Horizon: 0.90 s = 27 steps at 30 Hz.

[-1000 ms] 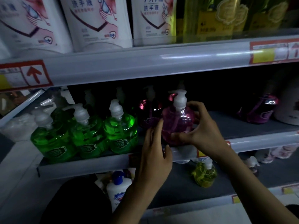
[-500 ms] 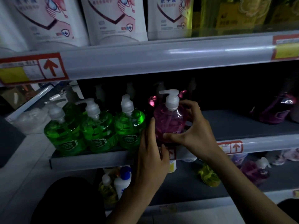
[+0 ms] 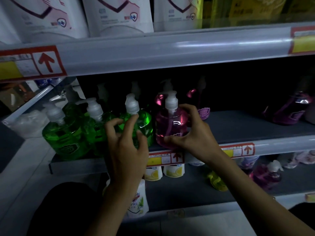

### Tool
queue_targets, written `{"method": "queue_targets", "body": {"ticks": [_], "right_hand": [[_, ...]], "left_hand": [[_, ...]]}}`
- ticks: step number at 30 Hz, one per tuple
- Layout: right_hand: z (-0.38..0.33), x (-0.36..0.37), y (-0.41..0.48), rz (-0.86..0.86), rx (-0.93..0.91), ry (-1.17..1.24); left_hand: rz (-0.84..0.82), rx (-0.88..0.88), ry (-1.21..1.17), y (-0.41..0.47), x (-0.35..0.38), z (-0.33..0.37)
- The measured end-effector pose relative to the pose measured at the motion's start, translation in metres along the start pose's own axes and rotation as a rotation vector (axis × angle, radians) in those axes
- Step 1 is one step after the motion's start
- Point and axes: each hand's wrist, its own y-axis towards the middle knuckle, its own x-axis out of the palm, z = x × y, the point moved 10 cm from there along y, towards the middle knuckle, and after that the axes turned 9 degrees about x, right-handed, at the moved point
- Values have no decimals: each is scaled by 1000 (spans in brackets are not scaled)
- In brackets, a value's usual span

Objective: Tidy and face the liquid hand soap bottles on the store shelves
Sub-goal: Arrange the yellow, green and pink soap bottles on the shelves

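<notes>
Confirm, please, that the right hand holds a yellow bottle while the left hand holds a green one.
Not quite. The head view shows the right hand holding a pink bottle, not a yellow one; the left hand does hold a green bottle.

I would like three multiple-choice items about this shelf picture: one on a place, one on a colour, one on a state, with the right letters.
1. Compared with the clear green pump bottles, the clear pink pump bottle of soap stands:
A) to their left
B) to their right
C) behind them

2. Its pump head is:
A) black
B) white
C) red

3. The right hand:
A) hangs free
B) presses a price tag
C) grips the pink bottle

Answers:
1 B, it stands next to the rightmost green one.
2 B, the pump shows pale white.
3 C, the fingers and thumb curl round its body.
</notes>
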Motion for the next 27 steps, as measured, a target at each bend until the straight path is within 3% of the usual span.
{"method": "queue_targets", "body": {"ticks": [7,8,11,12,15,18,27], "right_hand": [[-5,1,1,-156,45,-47],[-2,-18,8,-71,74,-21],[28,-103,25,439,201,95],[40,-115,32,491,257,110],[63,-94,61,229,347,67],[64,-63,70,9,314,93],[62,-49,73,27,216,17]], "left_hand": [[0,44,35,-3,6,6],[3,82,22,-2,7,10],[-44,276,-38,-4,20,42],[-88,333,-67,-7,28,52],[-240,358,-117,-14,51,66],[-281,297,-84,-13,60,62],[-279,258,-84,-14,62,58]]}}
